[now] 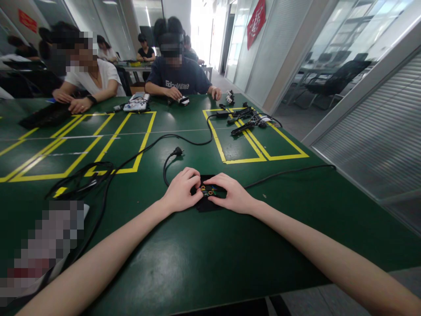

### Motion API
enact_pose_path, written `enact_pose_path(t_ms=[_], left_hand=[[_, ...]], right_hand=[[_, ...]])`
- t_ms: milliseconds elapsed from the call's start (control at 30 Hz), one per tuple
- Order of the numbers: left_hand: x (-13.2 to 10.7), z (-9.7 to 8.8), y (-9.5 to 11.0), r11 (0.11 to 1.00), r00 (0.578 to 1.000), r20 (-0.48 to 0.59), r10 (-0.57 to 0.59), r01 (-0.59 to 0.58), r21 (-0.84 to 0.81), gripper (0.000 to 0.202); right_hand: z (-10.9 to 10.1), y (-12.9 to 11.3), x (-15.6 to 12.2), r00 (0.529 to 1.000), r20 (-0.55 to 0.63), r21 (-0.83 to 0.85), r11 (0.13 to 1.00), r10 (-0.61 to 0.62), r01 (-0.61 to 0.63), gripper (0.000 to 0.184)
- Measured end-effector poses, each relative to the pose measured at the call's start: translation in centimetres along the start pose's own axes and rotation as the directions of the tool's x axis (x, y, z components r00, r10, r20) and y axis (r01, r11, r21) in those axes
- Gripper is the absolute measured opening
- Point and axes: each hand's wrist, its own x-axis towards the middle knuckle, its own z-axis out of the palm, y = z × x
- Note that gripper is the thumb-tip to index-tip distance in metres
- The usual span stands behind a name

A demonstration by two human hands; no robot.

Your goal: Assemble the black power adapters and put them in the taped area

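Observation:
Both my hands rest on the green table (184, 263) around a small black device (208, 192) whose open top shows yellow rings and coloured parts. My left hand (182, 191) grips its left side with curled fingers. My right hand (230, 193) holds its right side, fingers bent over the edge. A black cable (289, 172) runs from the device to the right. Another cable with a plug (177, 152) lies just beyond my hands.
Yellow tape rectangles (259, 149) mark the table. Black adapters and cables (246, 120) lie at the far right, a cable tangle (85, 175) at left. Two people (177, 74) sit across the table. A blurred object (49, 241) lies at near left. Glass walls stand at right.

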Motion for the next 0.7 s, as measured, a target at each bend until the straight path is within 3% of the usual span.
enact_pose_path(t_ms=[167, 300, 467, 700], left_hand=[[0.1, 0.1, 0.0, 0.999, 1.0, 0.015, -0.019, 0.018, 0.038, 0.015], [0.1, 0.1, 0.0, 0.999, 1.0, -0.016, -0.022, 0.023, 0.04, 0.015], [-0.1, 0.1, 0.2, 0.994, 0.997, -0.054, -0.054, 0.059, 0.092, 0.013], [0.1, -0.1, 0.3, 0.959, 0.97, -0.017, -0.243, 0.243, 0.146, 0.025]], right_hand=[[0.1, 0.3, 0.1, 0.999, -0.001, -0.001, 0.999, 0.041, -0.041, 0.042], [0.3, 0.1, 0.2, 1.0, -0.007, 0.015, 1.0, -0.011, 0.011, 0.042], [-0.9, 0.2, -0.1, 0.996, -0.088, -0.081, 0.997, -0.009, 0.002, 0.022], [-2.8, 1.8, -0.6, 0.996, 0.084, -0.138, 0.989, -0.037, 0.048, 0.006]])
